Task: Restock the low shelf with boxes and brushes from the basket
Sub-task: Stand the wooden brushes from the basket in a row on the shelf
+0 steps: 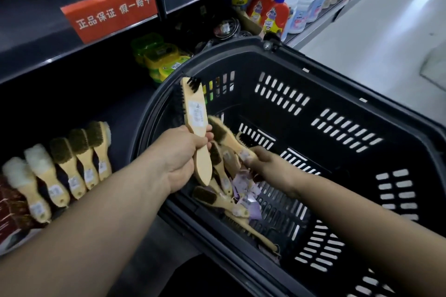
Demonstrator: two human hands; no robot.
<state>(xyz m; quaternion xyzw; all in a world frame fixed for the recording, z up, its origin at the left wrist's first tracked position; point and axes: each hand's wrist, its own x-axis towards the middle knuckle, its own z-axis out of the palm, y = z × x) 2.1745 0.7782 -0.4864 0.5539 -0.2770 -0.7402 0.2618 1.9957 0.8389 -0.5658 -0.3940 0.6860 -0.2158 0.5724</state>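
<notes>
Clamping fingers round 1 upright black-bristled brush (195,108), the left hand (183,152) hovers over the basket (362,94) while the right hand (260,159) pinches 1 brown-bristled brush (226,138) inside.

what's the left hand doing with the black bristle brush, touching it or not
Touching. In the head view the left hand curls its fingers round the handle of the black bristle brush, upright over the basket.
</notes>
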